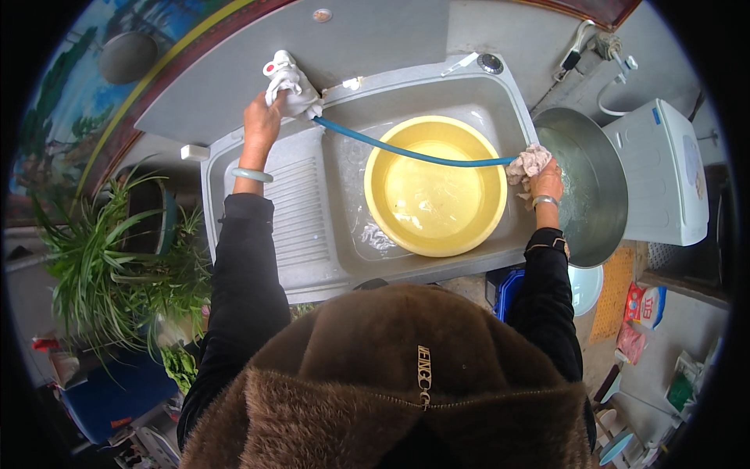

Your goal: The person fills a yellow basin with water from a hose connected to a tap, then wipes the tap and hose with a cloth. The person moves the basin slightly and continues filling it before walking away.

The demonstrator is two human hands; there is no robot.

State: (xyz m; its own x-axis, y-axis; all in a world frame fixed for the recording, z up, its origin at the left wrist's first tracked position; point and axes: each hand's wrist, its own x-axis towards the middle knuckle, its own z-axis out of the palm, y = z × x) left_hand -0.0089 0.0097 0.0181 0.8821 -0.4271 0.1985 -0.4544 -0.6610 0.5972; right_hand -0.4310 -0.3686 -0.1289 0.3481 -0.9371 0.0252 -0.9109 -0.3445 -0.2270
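My left hand [262, 120] is at the sink's back edge, gripping a white cloth [296, 97] bunched around what looks like the faucet. From under that cloth a blue hose [398, 148] runs right, sagging over a yellow plastic basin [436, 190] with clear water in it. A crumpled beige cloth [529, 163] is in my right hand [548, 183], wrapped about the hose's right end, so the hose tip is hidden. Just beyond that hand stands a large metal tub [597, 193] holding rippling water. The yellow basin rests in the bowl of the grey laundry sink [351, 258].
A ribbed washboard [296, 214] forms the sink's left side. A white toothbrush-like tool [460, 64] and a round drain strainer [490, 63] lie on the back right corner. Potted spider plants [99, 252] crowd the left. A white appliance [659, 170] stands right of the tub.
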